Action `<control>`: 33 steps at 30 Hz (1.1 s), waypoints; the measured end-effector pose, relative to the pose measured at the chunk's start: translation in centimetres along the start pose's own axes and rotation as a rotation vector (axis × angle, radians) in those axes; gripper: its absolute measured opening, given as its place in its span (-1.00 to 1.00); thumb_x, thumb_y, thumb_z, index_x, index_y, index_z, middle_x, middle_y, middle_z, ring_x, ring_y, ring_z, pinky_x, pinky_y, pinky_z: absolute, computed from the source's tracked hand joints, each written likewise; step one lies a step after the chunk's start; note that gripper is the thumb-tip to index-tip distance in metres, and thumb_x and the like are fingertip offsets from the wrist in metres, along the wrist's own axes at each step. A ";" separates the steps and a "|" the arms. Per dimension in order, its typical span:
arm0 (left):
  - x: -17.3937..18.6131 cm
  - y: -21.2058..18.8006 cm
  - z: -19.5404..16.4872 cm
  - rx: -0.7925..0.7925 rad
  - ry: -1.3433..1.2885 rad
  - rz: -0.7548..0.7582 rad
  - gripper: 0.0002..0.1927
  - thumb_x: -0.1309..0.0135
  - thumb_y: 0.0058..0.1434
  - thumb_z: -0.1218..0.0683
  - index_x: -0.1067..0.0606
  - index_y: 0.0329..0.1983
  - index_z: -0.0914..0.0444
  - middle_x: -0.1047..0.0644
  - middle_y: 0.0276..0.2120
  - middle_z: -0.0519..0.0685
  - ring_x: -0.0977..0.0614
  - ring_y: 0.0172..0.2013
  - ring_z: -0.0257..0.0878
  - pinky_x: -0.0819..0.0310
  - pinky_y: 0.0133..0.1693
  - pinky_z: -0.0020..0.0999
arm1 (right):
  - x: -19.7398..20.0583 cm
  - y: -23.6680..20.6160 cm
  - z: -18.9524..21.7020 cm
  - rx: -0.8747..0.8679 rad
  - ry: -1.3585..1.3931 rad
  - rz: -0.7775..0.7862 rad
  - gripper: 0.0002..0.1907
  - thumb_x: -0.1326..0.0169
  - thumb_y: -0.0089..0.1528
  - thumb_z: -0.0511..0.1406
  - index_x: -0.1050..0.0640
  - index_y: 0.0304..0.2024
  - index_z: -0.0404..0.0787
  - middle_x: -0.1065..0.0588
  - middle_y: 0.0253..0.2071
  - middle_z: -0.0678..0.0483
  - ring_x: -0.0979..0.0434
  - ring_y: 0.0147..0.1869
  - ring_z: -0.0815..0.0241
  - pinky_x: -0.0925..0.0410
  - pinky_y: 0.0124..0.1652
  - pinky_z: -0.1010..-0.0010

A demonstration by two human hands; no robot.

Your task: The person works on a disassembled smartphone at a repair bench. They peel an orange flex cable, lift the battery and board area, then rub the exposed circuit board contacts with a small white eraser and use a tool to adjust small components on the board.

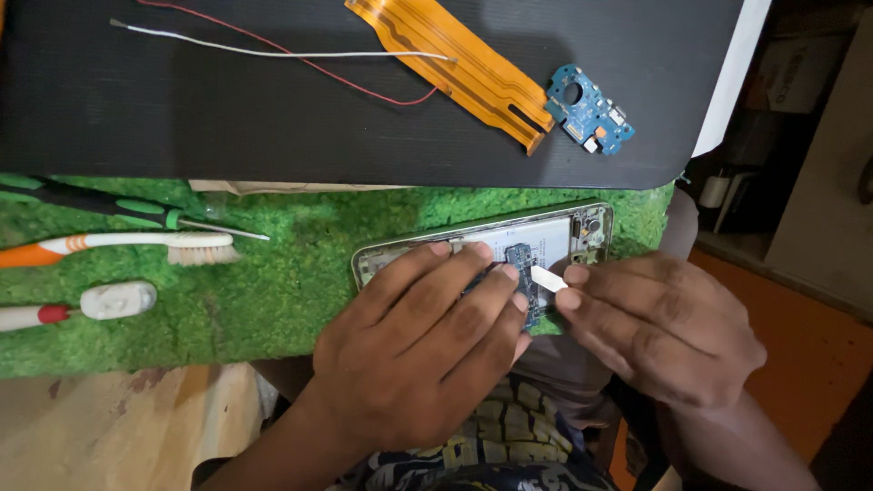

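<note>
Left of the fingers a toothbrush (136,245) lies unused, the left hand (418,345) presses flat, grasping nothing, on the opened phone (482,250), whose small blue board (523,273) remains seated while the right hand (664,336) pinches a white pry pick (548,277) against it.

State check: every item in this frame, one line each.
opened phone: back off, flat on green mat
left hand: pressing on phone
right hand: pinching white pry piece at phone's edge
blue circuit board: loose on black mat
orange flex cable: detached, lying flat
toothbrush: lying unused
screwdriver: lying unused
</note>
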State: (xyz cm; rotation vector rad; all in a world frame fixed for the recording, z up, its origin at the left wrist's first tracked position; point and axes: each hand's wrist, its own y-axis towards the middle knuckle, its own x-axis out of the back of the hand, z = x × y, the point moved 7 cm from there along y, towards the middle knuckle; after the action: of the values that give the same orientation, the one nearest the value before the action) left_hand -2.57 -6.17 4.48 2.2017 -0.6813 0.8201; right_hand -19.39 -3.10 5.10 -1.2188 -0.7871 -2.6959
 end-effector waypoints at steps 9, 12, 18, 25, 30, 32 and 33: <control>-0.1 -0.2 0.0 0.013 -0.031 0.009 -0.82 -0.14 0.46 0.06 -0.58 -0.06 0.28 -0.59 0.04 0.06 -0.58 0.18 -0.03 -0.45 0.24 -0.07 | -0.1 -0.8 -0.5 -0.045 0.027 0.038 -0.85 -0.36 0.07 -0.47 -0.62 -0.35 -0.37 -0.58 -0.33 -0.08 -0.67 -0.24 0.09 -0.56 -0.26 0.38; -0.1 -0.2 0.0 0.014 -0.034 0.007 -0.82 -0.14 0.46 0.06 -0.58 -0.05 0.28 -0.59 0.04 0.06 -0.58 0.18 -0.02 -0.45 0.24 -0.06 | -0.1 -1.0 -0.8 -0.032 0.051 0.027 -0.85 -0.34 0.08 -0.47 -0.61 -0.34 -0.36 -0.58 -0.32 -0.09 -0.66 -0.23 0.10 -0.57 -0.26 0.38; 0.0 -0.2 -0.1 0.003 -0.026 0.016 -0.82 -0.15 0.46 0.07 -0.58 -0.04 0.29 -0.59 0.05 0.07 -0.58 0.19 -0.01 -0.45 0.24 -0.06 | -0.3 -1.0 -0.9 -0.044 0.058 0.025 -0.85 -0.33 0.09 -0.48 -0.62 -0.30 -0.38 -0.58 -0.30 -0.06 -0.67 -0.20 0.13 -0.57 -0.23 0.36; 0.0 -0.1 0.0 0.009 -0.035 0.018 -0.83 -0.16 0.45 0.08 -0.57 -0.04 0.29 -0.60 0.04 0.07 -0.59 0.19 -0.01 -0.45 0.23 -0.06 | -0.2 -0.5 -0.7 -0.035 0.045 0.036 -0.83 -0.32 0.07 -0.50 -0.60 -0.30 -0.42 -0.56 -0.32 -0.10 -0.66 -0.21 0.07 -0.55 -0.26 0.32; 0.0 -0.2 0.0 -0.003 -0.027 0.022 -0.82 -0.16 0.46 0.08 -0.57 -0.02 0.30 -0.60 0.04 0.07 -0.58 0.19 0.00 -0.45 0.23 -0.06 | -0.2 -0.5 -0.7 -0.018 0.067 0.016 -0.83 -0.31 0.08 -0.51 -0.59 -0.29 -0.42 -0.56 -0.32 -0.10 -0.66 -0.22 0.07 -0.56 -0.26 0.31; 0.1 -0.2 0.1 -0.004 -0.023 0.024 -0.82 -0.16 0.46 0.08 -0.57 -0.02 0.30 -0.60 0.04 0.07 -0.59 0.19 0.00 -0.45 0.23 -0.06 | -0.2 -0.6 -0.7 -0.012 0.068 0.011 -0.83 -0.30 0.08 -0.51 -0.60 -0.29 -0.43 -0.57 -0.31 -0.10 -0.67 -0.21 0.06 -0.56 -0.26 0.29; 0.0 -0.2 0.0 -0.002 -0.027 0.023 -0.81 -0.16 0.46 0.08 -0.57 -0.01 0.31 -0.59 0.04 0.07 -0.59 0.19 0.00 -0.45 0.23 -0.06 | -0.2 -0.7 -0.7 -0.015 0.065 0.009 -0.84 -0.30 0.08 -0.51 -0.59 -0.30 -0.42 -0.58 -0.31 -0.10 -0.67 -0.21 0.06 -0.56 -0.26 0.29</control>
State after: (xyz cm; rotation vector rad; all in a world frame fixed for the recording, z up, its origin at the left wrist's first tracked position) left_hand -2.41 -6.09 4.41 2.2104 -0.7216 0.8021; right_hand -19.92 -2.92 4.24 -1.1282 -0.7530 -2.7233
